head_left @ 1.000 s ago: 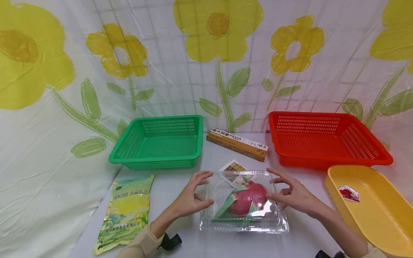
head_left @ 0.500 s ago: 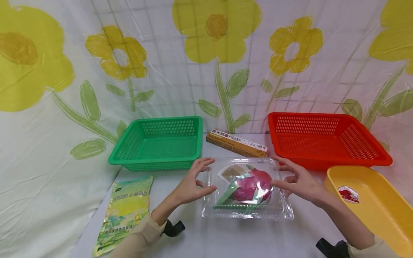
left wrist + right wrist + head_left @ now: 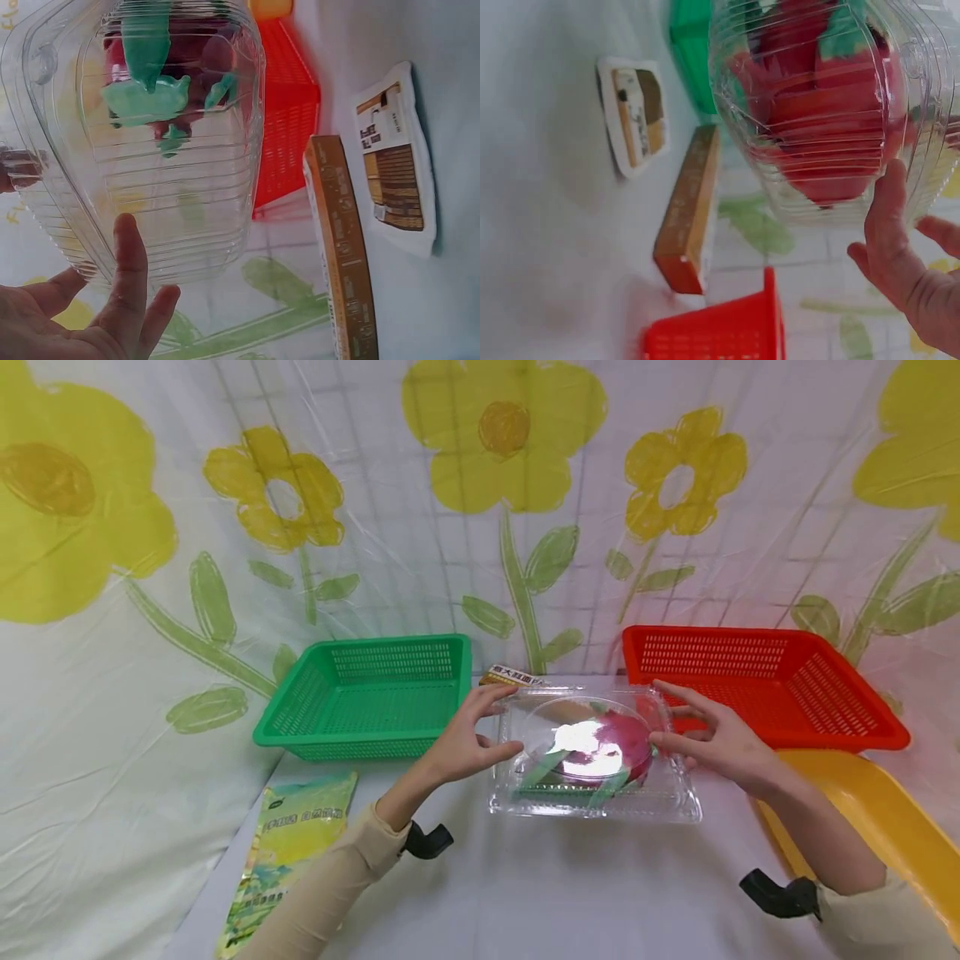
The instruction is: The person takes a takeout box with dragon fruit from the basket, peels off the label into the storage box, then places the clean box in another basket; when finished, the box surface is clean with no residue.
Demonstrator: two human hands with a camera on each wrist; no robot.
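Observation:
A clear plastic clamshell box point(image 3: 592, 808) hangs above the white table, lid side up and slightly tilted. Inside lies a dragon fruit point(image 3: 633, 739), pinkish red with green scales. My left hand point(image 3: 468, 747) grips the box's left side, thumb towards me. On the opposite side my right hand point(image 3: 723, 743) holds it with thumb and fingers. Both wrist views show the ribbed underside of the box, with the left fingers point(image 3: 129, 259) and right fingers point(image 3: 889, 199) against its walls. Below the box, a white packet point(image 3: 394, 157) with brown print lies on the table, hidden in the head view.
A green basket point(image 3: 360, 750) stands at the back left, a red basket point(image 3: 840, 739) at the back right. A yellow tub point(image 3: 832, 772) sits at the right, partly behind my arm. The pasta box point(image 3: 510, 675) lies between the baskets. A yellow-green bag point(image 3: 300, 835) lies at left.
Both hands have raised the clamshell box and carried it away from me and slightly right. In the head view it now covers the packet and most of the pasta box.

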